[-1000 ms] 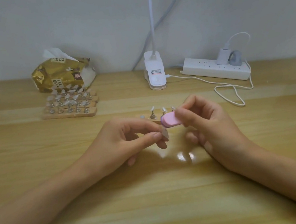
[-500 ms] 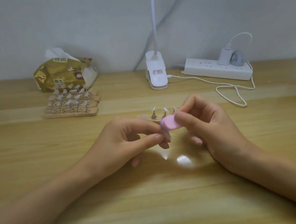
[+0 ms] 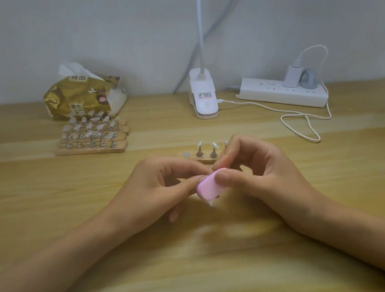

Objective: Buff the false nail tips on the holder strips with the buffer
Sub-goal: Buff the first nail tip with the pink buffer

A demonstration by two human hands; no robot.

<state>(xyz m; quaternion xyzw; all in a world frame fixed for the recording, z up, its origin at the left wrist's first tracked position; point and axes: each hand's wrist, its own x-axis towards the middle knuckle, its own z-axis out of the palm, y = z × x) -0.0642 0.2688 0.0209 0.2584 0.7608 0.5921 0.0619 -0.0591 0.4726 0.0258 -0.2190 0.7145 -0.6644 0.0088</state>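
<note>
My right hand (image 3: 258,173) pinches a small pink buffer (image 3: 208,185) between thumb and fingers at the table's middle. My left hand (image 3: 158,191) pinches a false nail tip on its stand; only a pale bit of the nail tip (image 3: 212,202) shows below the buffer, which lies over it. Just behind my hands lies a wooden holder strip (image 3: 206,160) with a few nail tips standing on metal stands; my right fingers hide its right end. Several more holder strips (image 3: 91,138) full of nail tips sit in rows at the back left.
A gold tissue pack (image 3: 84,99) stands behind the strips by the wall. A white clip lamp base (image 3: 204,99) is at the back middle. A white power strip (image 3: 281,92) with a plugged charger and a looping white cable (image 3: 308,126) lies at the back right.
My right hand has brought the pink buffer down and to the left, over the nail tip in my left hand. The left hand has hardly moved.
</note>
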